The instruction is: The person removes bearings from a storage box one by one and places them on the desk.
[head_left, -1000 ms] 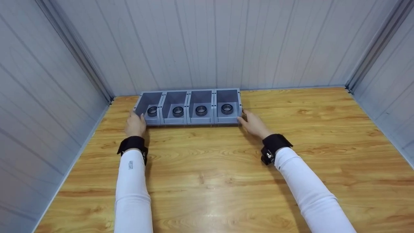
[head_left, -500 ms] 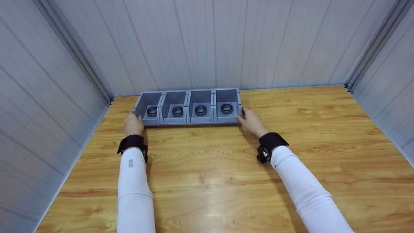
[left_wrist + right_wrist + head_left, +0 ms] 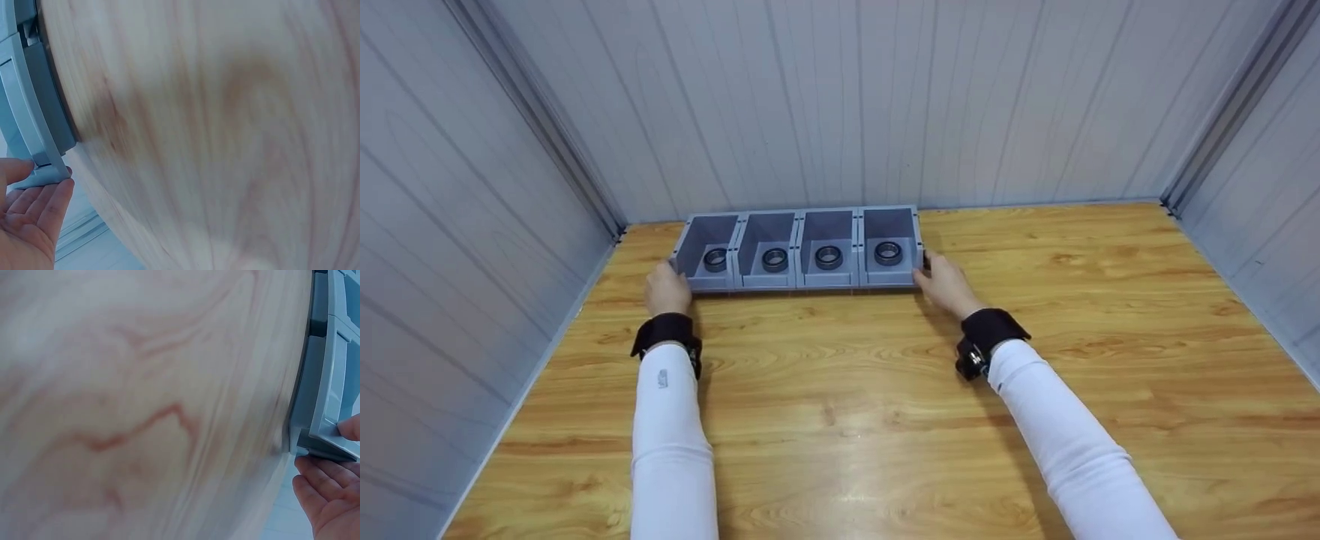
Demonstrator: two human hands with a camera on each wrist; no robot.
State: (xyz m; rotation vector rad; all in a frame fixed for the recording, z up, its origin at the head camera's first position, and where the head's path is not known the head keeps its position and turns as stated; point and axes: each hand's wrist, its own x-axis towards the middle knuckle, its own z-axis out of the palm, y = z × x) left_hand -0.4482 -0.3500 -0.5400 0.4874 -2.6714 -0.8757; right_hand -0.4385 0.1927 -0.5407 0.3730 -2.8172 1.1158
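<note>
A row of joined grey plastic storage bins [image 3: 825, 280] stands against the back of the table in the head view. Each bin holds one dark ring-shaped bearing [image 3: 829, 265] lying flat on its floor. My left hand [image 3: 667, 291] grips the row's left end; in the left wrist view its thumb lies on the bin [image 3: 52, 101] wall's inner side, the fingers outside against it. At the opposite end my right hand [image 3: 947, 287] pinches the last bin's side wall. The right wrist view shows that thumb on the rim of the bin [image 3: 313, 382] and the fingers outside.
The wood-grain table [image 3: 840, 405] extends in front of the bins and to their right. A pale panelled wall [image 3: 840, 105] rises directly behind them. Side walls [image 3: 435, 247] bound the table left and right.
The left hand has shifted slightly left along the bin's corner, its thumb now less over the front. My right wrist has moved a little inward. The bins look practically unmoved.
</note>
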